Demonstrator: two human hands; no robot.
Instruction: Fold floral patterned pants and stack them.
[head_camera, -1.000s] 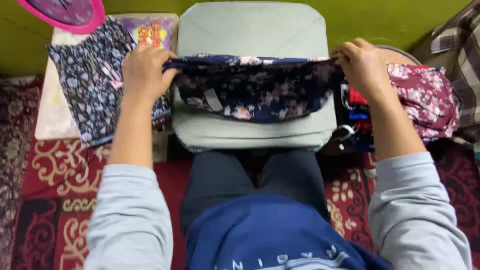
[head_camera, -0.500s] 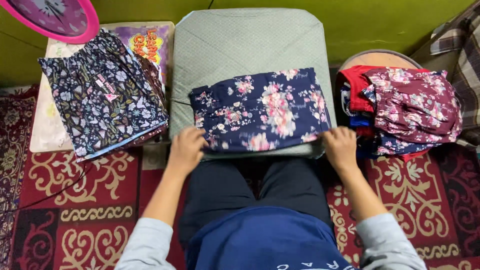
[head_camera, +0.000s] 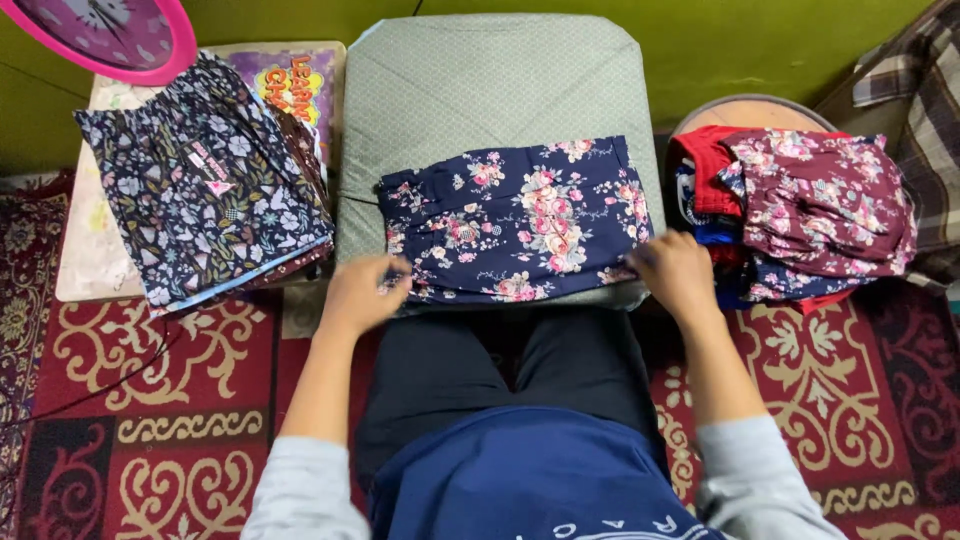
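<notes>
Pinching the navy floral garment at its near corners, the left hand and right hand are clamped on cloth; the fold could be skewed if one corner is pulled unevenly across the grey cushion.

wall: olive green, across top | floor: red patterned carpet, lower frame | grey-green cushioned stool centre top | pink-rimmed clock upper left | light even
</notes>
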